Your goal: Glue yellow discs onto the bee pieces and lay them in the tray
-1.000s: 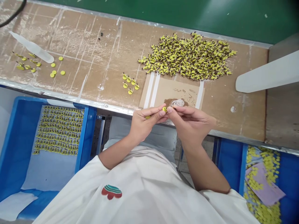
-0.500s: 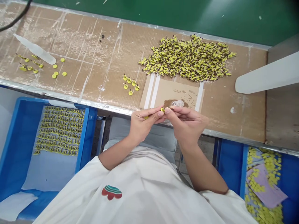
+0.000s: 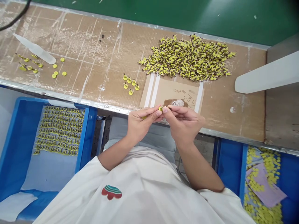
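A small yellow disc [image 3: 160, 109] was pinched by the left hand [image 3: 140, 124], a dark part [image 3: 169, 107] (mostly hidden) by the right hand [image 3: 185, 126], near the brown cardboard-topped bench [image 3: 105, 71].

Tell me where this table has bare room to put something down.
Bar some dark specks and pale marks, the table is bare between the loose yellow discs and the small cluster of pieces, and right of the taped pad, nearer you than the white tube. It's crowded at the big heap and where the left hand and right hand meet.
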`<state>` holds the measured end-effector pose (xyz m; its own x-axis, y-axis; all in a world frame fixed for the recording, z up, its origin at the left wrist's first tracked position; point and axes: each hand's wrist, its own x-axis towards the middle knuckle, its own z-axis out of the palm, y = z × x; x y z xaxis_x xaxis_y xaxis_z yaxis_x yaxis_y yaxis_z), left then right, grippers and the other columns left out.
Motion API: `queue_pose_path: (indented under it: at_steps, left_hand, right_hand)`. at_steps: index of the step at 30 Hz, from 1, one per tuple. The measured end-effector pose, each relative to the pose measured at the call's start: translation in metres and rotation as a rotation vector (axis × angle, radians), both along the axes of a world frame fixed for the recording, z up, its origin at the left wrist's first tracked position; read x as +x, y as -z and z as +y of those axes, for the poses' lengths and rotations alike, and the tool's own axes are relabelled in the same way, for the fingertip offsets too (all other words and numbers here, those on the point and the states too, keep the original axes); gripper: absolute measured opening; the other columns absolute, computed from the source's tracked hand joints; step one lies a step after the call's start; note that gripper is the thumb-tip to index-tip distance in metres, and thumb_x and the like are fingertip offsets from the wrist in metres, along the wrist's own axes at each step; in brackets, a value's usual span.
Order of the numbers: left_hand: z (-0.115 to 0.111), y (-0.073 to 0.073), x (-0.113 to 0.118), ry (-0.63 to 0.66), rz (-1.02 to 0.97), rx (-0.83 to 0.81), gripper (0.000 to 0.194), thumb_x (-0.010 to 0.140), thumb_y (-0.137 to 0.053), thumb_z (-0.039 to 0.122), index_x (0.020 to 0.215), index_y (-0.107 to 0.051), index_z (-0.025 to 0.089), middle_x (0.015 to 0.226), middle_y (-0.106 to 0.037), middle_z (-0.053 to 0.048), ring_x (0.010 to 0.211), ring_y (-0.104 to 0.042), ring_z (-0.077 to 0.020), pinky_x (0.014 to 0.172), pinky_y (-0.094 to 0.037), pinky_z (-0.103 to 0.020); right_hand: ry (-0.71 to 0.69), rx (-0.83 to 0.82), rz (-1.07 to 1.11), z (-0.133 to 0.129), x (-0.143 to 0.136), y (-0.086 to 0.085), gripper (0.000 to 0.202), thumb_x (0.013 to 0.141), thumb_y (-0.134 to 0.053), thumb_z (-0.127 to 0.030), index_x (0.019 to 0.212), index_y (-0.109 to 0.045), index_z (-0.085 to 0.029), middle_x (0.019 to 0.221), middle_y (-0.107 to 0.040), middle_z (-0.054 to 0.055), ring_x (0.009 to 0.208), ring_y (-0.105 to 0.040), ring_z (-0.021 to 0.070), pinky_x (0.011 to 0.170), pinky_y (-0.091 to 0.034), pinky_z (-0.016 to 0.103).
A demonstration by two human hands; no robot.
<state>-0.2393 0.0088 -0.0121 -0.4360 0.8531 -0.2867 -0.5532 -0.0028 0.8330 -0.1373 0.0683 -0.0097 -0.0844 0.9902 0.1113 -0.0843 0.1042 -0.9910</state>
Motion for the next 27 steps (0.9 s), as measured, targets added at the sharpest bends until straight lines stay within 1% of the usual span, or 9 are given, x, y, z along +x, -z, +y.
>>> queue_pose_path:
  at_steps: [4,10,15,18,22,25,27]
  left_hand:
    - [0.001,0.000,-0.002,0.011,-0.006,-0.020,0.030,0.071,-0.086,0.040,0.097,-0.082,0.026,0.097,-0.081,-0.004,0.088,-0.078,-0.0210,0.084,-0.066,-0.036]
    - [-0.001,0.001,-0.005,-0.002,-0.002,-0.005,0.027,0.073,-0.086,0.036,0.097,-0.082,0.025,0.097,-0.081,-0.002,0.086,-0.078,-0.0194,0.081,-0.067,-0.033]
    - [0.001,0.004,-0.005,-0.009,-0.073,0.003,0.029,0.071,-0.087,0.034,0.098,-0.082,0.023,0.097,-0.081,-0.004,0.089,-0.078,-0.0209,0.084,-0.065,-0.034]
    - [0.004,0.006,-0.005,-0.043,-0.152,0.003,0.031,0.072,-0.087,0.034,0.100,-0.082,0.025,0.100,-0.081,-0.003,0.092,-0.077,-0.0196,0.090,-0.063,-0.033]
    - [0.008,0.009,-0.006,-0.128,-0.193,0.005,0.030,0.073,-0.086,0.033,0.101,-0.081,0.024,0.103,-0.080,-0.002,0.099,-0.076,-0.0189,0.095,-0.059,-0.032]
    - [0.008,0.010,-0.010,-0.166,-0.223,0.021,0.029,0.074,-0.085,0.029,0.101,-0.080,0.023,0.103,-0.080,-0.002,0.097,-0.076,-0.0169,0.093,-0.059,-0.029]
    - [0.007,0.009,-0.012,-0.170,-0.247,0.050,0.028,0.075,-0.085,0.025,0.102,-0.080,0.023,0.104,-0.080,-0.001,0.095,-0.075,-0.0143,0.091,-0.058,-0.026]
  right_hand:
    - [0.000,-0.034,-0.016,0.001,-0.003,-0.001,0.015,0.069,-0.088,-0.027,0.080,-0.078,-0.021,0.071,-0.077,0.001,0.060,-0.073,0.0156,0.057,-0.064,0.026]
    - [-0.003,-0.031,-0.028,0.001,-0.006,-0.004,0.017,0.068,-0.088,-0.028,0.078,-0.077,-0.020,0.068,-0.076,0.001,0.057,-0.072,0.0152,0.055,-0.063,0.025]
    - [-0.003,-0.037,-0.045,0.002,-0.010,-0.002,0.018,0.070,-0.087,-0.029,0.082,-0.078,-0.020,0.073,-0.077,0.001,0.062,-0.073,0.0148,0.060,-0.064,0.025]
    - [0.035,0.029,-0.052,0.002,-0.016,0.002,0.017,0.072,-0.086,-0.028,0.085,-0.078,-0.020,0.078,-0.078,0.001,0.067,-0.073,0.0142,0.063,-0.063,0.025]
    - [0.053,0.079,-0.062,0.002,-0.029,0.007,0.017,0.075,-0.084,-0.028,0.089,-0.078,-0.020,0.079,-0.078,0.001,0.068,-0.072,0.0131,0.063,-0.062,0.025]
    - [0.031,0.080,-0.045,0.002,-0.037,0.007,0.017,0.076,-0.084,-0.027,0.090,-0.078,-0.020,0.078,-0.077,0.000,0.068,-0.072,0.0126,0.063,-0.061,0.024]
    - [0.011,0.074,-0.024,0.003,-0.041,0.006,0.017,0.076,-0.083,-0.027,0.090,-0.078,-0.020,0.078,-0.077,0.001,0.068,-0.072,0.0129,0.064,-0.061,0.024]
